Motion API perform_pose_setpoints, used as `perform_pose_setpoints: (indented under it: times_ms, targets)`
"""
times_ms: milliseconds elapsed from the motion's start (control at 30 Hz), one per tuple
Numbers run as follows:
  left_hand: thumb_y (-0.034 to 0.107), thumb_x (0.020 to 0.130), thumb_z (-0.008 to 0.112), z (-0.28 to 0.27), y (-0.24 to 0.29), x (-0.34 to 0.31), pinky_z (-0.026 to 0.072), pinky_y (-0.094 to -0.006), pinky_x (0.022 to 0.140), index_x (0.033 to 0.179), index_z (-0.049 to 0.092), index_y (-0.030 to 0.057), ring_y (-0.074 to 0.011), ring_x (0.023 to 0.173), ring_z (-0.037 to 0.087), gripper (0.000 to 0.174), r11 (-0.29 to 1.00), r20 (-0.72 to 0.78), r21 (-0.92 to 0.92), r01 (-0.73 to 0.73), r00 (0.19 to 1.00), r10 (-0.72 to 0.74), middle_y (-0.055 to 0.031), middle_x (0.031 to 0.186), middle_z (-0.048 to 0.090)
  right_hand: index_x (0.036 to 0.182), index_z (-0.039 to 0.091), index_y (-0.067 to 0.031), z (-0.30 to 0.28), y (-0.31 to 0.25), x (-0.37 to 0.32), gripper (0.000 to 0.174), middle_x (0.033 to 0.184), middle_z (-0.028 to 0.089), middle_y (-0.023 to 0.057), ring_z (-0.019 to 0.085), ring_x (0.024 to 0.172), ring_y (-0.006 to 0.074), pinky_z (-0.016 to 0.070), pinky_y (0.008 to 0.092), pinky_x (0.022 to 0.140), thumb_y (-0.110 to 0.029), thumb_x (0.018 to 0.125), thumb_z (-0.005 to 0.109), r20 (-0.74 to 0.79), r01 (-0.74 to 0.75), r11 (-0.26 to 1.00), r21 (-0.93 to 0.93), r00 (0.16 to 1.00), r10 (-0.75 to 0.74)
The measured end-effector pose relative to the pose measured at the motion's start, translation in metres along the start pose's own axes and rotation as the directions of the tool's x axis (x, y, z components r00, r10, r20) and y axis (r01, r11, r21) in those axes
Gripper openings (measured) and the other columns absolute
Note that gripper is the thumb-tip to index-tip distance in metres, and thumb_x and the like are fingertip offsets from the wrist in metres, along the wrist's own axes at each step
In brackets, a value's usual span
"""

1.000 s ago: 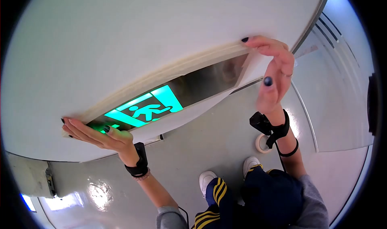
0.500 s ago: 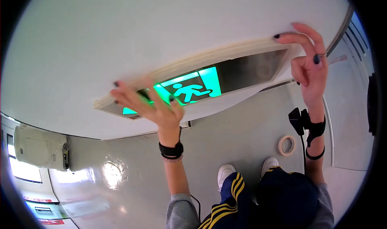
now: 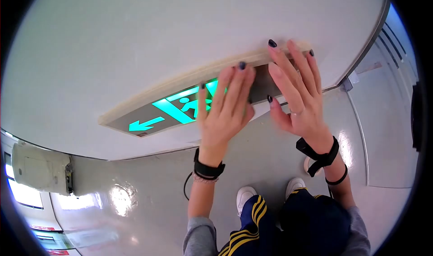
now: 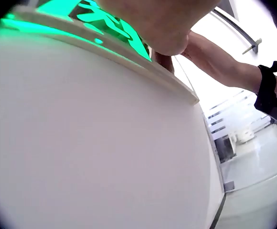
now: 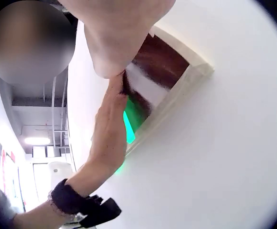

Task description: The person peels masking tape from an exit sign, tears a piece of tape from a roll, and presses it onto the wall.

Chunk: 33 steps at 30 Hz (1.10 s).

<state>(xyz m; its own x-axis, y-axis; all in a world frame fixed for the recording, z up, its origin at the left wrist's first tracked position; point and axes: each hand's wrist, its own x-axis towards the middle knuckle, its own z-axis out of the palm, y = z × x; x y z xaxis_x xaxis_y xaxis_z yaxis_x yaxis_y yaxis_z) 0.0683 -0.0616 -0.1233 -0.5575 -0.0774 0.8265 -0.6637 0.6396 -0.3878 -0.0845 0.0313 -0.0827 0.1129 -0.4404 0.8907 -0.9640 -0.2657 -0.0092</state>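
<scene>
A lit green exit sign (image 3: 144, 124) with a running figure and an arrow is on the white wall. Pale tape (image 3: 176, 83) runs along its upper edge. My left hand (image 3: 225, 105) lies across the sign right of the figure, fingers straight and fingertips at the taped edge. Close beside it, my right hand (image 3: 301, 96) spreads its straight fingers over the sign's right end, covering that corner. In the right wrist view, the taped corner (image 5: 203, 69) shows past the palm. The left wrist view shows the taped edge (image 4: 129, 59) below the glowing panel.
A roll of tape (image 3: 308, 168) lies on the glossy floor (image 3: 162, 179), partly hidden behind the right wrist. White shoes (image 3: 246, 199) stand below the wall. A beige box-like unit (image 3: 38, 166) is at the far left, and a glass panel (image 3: 392, 138) at the right.
My left hand has left the sign's left end and moved right along it, uncovering the arrow. My right hand's bent fingers have straightened over the right end.
</scene>
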Motion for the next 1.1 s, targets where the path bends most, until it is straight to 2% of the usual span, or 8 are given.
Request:
perform_pose_setpoints:
  times_ms: [167, 367, 433, 600, 900, 967, 1033, 1100]
  targets:
    - [0.024, 0.082, 0.046, -0.017, -0.012, -0.034, 0.0207, -0.0582, 0.11, 0.131, 0.052, 0.0015, -0.0357, 0.132, 0.039, 0.055, 0.991, 0.07, 0.048, 0.122, 0.99, -0.125, -0.0133, 0.142, 0.043, 0.132, 0.052, -0.0069, 0.001, 0.012, -0.008, 0.061, 0.139, 0.048, 0.0051, 0.04, 0.132, 0.0277, 0.0284, 0.0475, 0.111, -0.001, 0.071, 0.055, 0.114, 0.043, 0.998, -0.036, 0.993, -0.038]
    - [0.024, 0.087, 0.042, -0.038, -0.04, -0.062, 0.015, -0.055, 0.113, 0.142, 0.035, -0.0025, -0.04, 0.137, 0.028, 0.061, 0.853, 0.052, 0.045, 0.52, 0.852, -0.522, -0.0212, 0.147, 0.032, 0.133, 0.051, -0.0073, 0.007, 0.013, -0.012, 0.063, 0.142, 0.045, 0.0061, 0.037, 0.135, 0.0288, 0.0252, 0.0497, 0.111, -0.003, 0.071, 0.057, 0.118, 0.038, 0.999, -0.039, 0.993, -0.033]
    - [0.024, 0.09, 0.038, -0.044, -0.054, -0.071, 0.0112, -0.0554, 0.113, 0.145, 0.019, -0.0071, -0.0418, 0.14, 0.017, 0.065, 0.839, 0.135, 0.073, 0.539, 0.828, -0.544, -0.0258, 0.151, 0.019, 0.135, 0.049, -0.0084, 0.017, 0.011, -0.018, 0.062, 0.144, 0.042, 0.0065, 0.035, 0.136, 0.0289, 0.0238, 0.0501, 0.112, -0.007, 0.073, 0.057, 0.105, 0.025, 0.999, -0.041, 0.994, -0.021]
    - [0.033, 0.097, 0.028, -0.01, -0.073, -0.102, 0.0069, -0.0554, 0.113, 0.145, 0.007, -0.0103, -0.0481, 0.14, 0.002, 0.068, 0.768, -0.087, -0.071, 0.637, 0.763, -0.641, -0.0323, 0.151, -0.001, 0.139, 0.044, -0.0122, 0.061, 0.015, -0.069, 0.061, 0.148, 0.036, 0.0075, 0.03, 0.138, 0.0289, 0.0217, 0.0499, 0.111, -0.021, 0.08, 0.057, 0.085, 0.086, 0.989, -0.116, 0.993, -0.077]
    - [0.028, 0.094, 0.034, 0.017, 0.012, -0.141, 0.0101, -0.0627, 0.109, 0.146, 0.01, -0.0069, -0.057, 0.136, 0.002, 0.067, 0.747, 0.055, -0.192, 0.636, 0.767, -0.639, -0.0364, 0.149, 0.002, 0.139, 0.043, -0.012, 0.077, 0.02, -0.116, 0.057, 0.149, 0.035, 0.0084, 0.031, 0.138, 0.0284, 0.0248, 0.0491, 0.11, -0.025, 0.085, 0.056, 0.115, 0.16, 0.97, -0.181, 0.983, -0.141]
    - [0.029, 0.096, 0.032, 0.016, 0.038, -0.149, 0.0078, -0.0598, 0.111, 0.145, 0.017, -0.0066, -0.0525, 0.138, 0.004, 0.062, 0.793, 0.268, -0.232, 0.564, 0.821, -0.505, -0.0328, 0.15, 0.007, 0.139, 0.043, -0.0099, 0.073, 0.016, -0.124, 0.059, 0.147, 0.037, 0.0086, 0.032, 0.137, 0.0288, 0.025, 0.0483, 0.111, -0.02, 0.083, 0.059, 0.233, 0.152, 0.982, -0.109, 0.965, -0.123]
    - [0.021, 0.089, 0.042, 0.002, 0.072, -0.148, 0.0089, -0.0609, 0.111, 0.144, 0.026, -0.0028, -0.0521, 0.138, 0.009, 0.062, 0.781, 0.498, -0.27, 0.563, 0.776, -0.388, -0.0303, 0.15, 0.013, 0.138, 0.043, -0.008, 0.064, 0.006, -0.129, 0.061, 0.146, 0.037, 0.0111, 0.031, 0.137, 0.0296, 0.0236, 0.0472, 0.112, -0.015, 0.08, 0.06, 0.37, 0.093, 0.995, -0.028, 0.926, -0.076]
    - [0.017, 0.086, 0.048, -0.002, 0.108, -0.166, 0.0114, -0.0605, 0.111, 0.144, 0.028, -0.0002, -0.049, 0.138, 0.013, 0.064, 0.765, 0.627, -0.409, 0.498, 0.762, -0.161, -0.0288, 0.15, 0.017, 0.141, 0.039, -0.0074, 0.064, 0.004, -0.148, 0.067, 0.148, 0.033, 0.0138, 0.028, 0.139, 0.0304, 0.0215, 0.0465, 0.114, -0.015, 0.078, 0.062, 0.646, 0.091, 0.99, 0.108, 0.75, -0.14]
